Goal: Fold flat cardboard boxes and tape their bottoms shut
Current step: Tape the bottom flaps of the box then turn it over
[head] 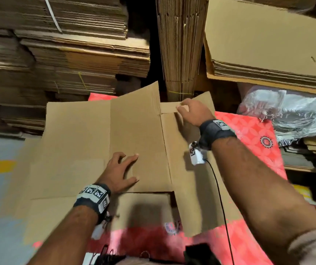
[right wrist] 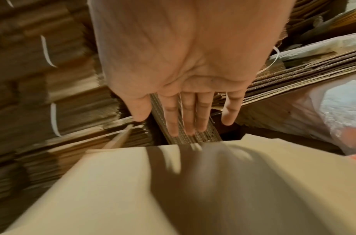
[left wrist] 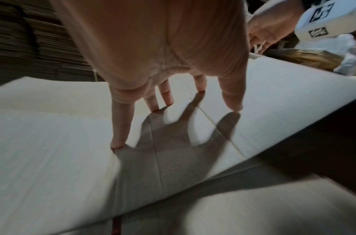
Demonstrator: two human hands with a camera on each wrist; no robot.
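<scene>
Your flat box (head: 88, 134) lies spread in front of you, over a red patterned cloth (head: 249, 134) and more cardboard under it. Your left hand (head: 121, 170) is down on the near middle of the box, fingers spread wide and straight. From the left wrist view the fingertips (left wrist: 118, 143) plainly touch the board, palm arched up off it, with a crease line running under the hand's shadow. Your right hand (head: 194, 111) is out at the box's far edge, right at the slot between two far flaps. The head view hints at fingers bent at that edge; the right wrist view shows the fingers (right wrist: 190, 117) straight and close together, thumb out to the side, hovering over the board with nothing clamped. So whether you're actually touching that flap, I can't tell; the view is blurred. The far left flap (head: 136, 98) tilts up a little. Stacks of flat cardboard (head: 67, 54) rise at the far left, a bundle stands on edge (head: 180, 44) straight ahead, another stack (head: 268, 54) far right, and a crumpled plastic bag (head: 287, 109) lies on the right.
</scene>
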